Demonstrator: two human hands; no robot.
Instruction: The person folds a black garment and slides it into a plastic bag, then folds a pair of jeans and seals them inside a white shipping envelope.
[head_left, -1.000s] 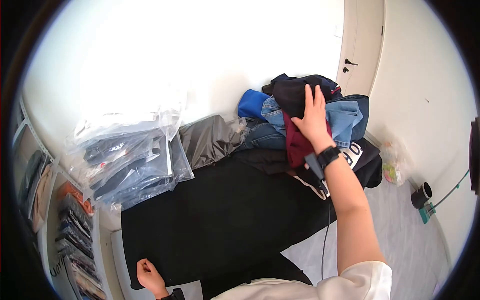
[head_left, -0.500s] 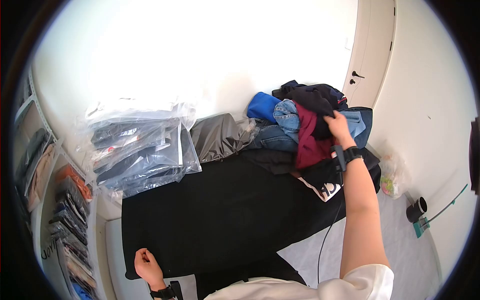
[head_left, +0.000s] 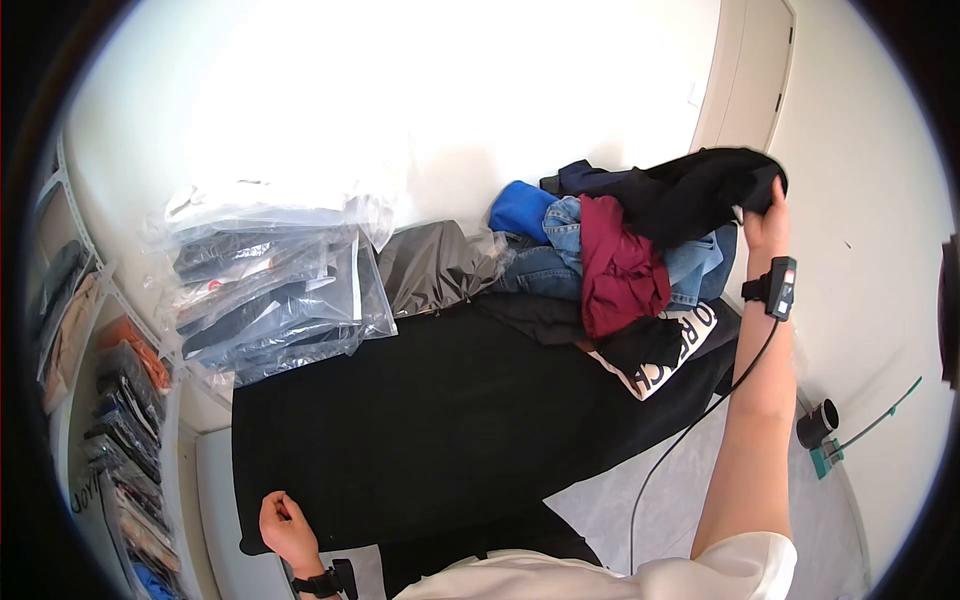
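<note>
My right hand point(head_left: 768, 222) grips a black garment point(head_left: 705, 190) and holds it up at the right end of the clothes pile. Beneath and left of it lie a maroon garment point(head_left: 618, 275), light blue denim point(head_left: 692, 268), darker jeans point(head_left: 543, 272) and a bright blue cloth point(head_left: 521, 211). A white piece with black lettering point(head_left: 650, 375) shows at the pile's front. My left hand point(head_left: 288, 528) rests at the near left edge of the black-covered table point(head_left: 430, 420), its fingers curled in with nothing visible in them.
Clothes in clear plastic bags point(head_left: 280, 290) are stacked at the table's back left, beside a grey bagged item point(head_left: 435, 265). Shelves with folded clothes point(head_left: 130, 420) stand at the left. A black cup-like object point(head_left: 818, 422) is at the right wall. A cable point(head_left: 665, 455) hangs from my right wrist.
My right hand has moved up and right, pulling the black garment across the pile. More of the maroon garment and the lettered piece shows. My left hand stays curled in nearly the same place.
</note>
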